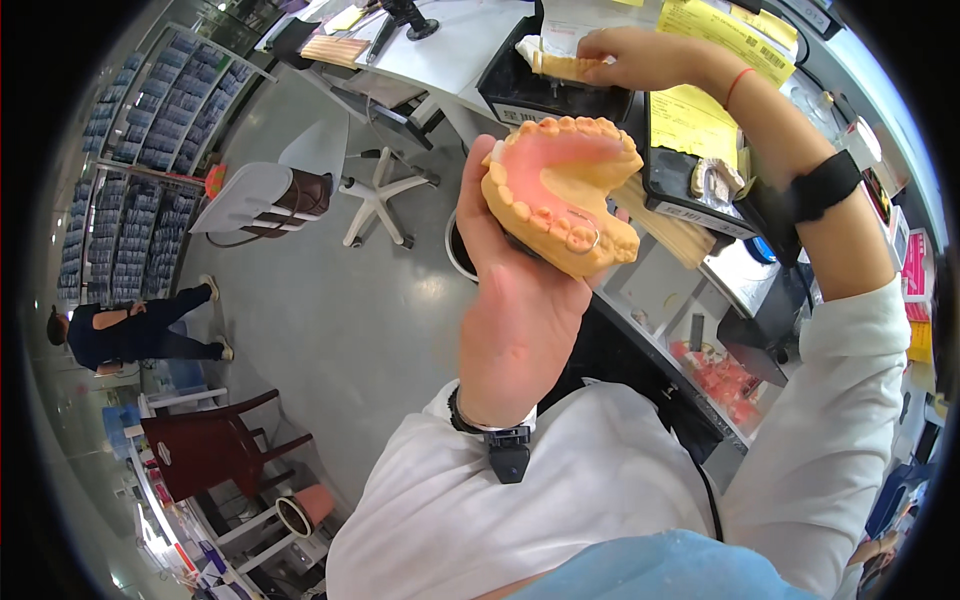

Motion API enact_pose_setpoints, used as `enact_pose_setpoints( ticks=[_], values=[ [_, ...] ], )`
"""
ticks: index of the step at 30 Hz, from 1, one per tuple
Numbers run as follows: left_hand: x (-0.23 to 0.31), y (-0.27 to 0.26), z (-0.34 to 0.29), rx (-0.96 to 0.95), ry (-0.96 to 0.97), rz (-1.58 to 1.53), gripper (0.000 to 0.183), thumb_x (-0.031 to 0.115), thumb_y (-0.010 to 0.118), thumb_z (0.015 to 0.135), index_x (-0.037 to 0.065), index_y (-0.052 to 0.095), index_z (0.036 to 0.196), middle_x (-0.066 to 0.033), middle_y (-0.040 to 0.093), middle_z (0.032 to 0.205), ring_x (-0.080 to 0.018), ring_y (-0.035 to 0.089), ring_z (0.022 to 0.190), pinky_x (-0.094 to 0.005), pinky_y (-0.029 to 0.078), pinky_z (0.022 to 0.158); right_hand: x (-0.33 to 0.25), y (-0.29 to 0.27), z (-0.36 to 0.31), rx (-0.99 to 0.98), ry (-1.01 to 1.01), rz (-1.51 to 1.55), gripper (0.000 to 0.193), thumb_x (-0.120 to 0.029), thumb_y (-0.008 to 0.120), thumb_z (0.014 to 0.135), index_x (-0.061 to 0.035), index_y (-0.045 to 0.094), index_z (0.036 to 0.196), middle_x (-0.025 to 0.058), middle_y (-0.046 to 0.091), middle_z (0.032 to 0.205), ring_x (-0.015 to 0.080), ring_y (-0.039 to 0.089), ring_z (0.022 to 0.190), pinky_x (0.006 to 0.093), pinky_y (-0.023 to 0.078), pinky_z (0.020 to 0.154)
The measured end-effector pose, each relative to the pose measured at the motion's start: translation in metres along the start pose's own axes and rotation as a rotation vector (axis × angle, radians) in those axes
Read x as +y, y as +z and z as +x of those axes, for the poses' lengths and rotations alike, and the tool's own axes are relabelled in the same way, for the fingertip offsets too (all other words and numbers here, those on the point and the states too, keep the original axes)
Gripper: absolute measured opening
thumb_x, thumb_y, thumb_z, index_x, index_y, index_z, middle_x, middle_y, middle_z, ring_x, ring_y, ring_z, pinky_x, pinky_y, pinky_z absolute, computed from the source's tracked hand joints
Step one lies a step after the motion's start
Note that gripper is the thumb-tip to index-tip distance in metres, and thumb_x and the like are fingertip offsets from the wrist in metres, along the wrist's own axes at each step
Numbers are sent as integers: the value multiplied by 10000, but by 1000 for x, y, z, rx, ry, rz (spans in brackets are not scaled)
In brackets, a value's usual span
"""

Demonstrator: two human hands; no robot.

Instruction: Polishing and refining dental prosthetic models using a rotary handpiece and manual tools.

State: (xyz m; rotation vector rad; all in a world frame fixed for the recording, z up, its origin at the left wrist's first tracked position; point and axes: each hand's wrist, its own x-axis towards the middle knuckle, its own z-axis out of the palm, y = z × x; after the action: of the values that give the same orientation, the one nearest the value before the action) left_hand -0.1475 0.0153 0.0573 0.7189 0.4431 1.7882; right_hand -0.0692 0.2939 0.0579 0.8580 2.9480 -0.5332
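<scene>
My left hand (515,330) is raised in the middle, palm up, with its fingers around a yellow-tan dental model (610,247). On that model sits a pink denture plate (527,165) with a thin wire clasp at its near end. Farther off, my right hand (640,58) reaches into a black tray (500,82). Its fingers close on the right end of a tan plaster piece (560,66), whose full shape is hidden. White material (528,48) lies against that piece.
A second black tray (690,207) holds a pale dental cast (716,180) and yellow slips (695,125). Below the bench, an open drawer contains pink scraps (722,385). Left are a swivel chair base (375,205), a dark red chair (215,445) and a walking person (130,335).
</scene>
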Motion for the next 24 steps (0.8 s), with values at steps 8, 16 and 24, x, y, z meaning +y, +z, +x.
enact_pose_setpoints(
  ticks=[8, 16, 24],
  values=[
    [-7, 9, -3, -52, 12, 70, 882, 512, 630, 820, 246, 75, 1451, -101, 116, 1514, -296, 236, 1378, -461, 372, 1044, -10, -19, -56, 140, 69, 315, 417, -392, 462, 956, -32, 545, 1150, 57, 548, 1126, 159, 549, 1011, 317, 447, 863],
    [-17, 8, -5, -170, -155, -4, 935, 567, 594, 803, 173, 66, 1466, -177, 54, 1516, -395, 158, 1376, -497, 358, 1050, -32, -29, -206, 272, 244, 651, 526, -372, 464, 967, -41, 385, 1368, 75, 516, 1232, 143, 466, 1179, 320, 415, 951],
    [-41, 14, -7, -257, -306, -51, 866, 490, 551, 874, 120, 35, 1462, -165, 160, 1495, -315, 304, 1345, -451, 378, 1042, -70, 33, -332, 344, 405, -268, 252, -52, 575, 846, -21, 483, 1078, 145, 476, 1187, 355, 406, 1214, 408, 351, 977]
  ],
)
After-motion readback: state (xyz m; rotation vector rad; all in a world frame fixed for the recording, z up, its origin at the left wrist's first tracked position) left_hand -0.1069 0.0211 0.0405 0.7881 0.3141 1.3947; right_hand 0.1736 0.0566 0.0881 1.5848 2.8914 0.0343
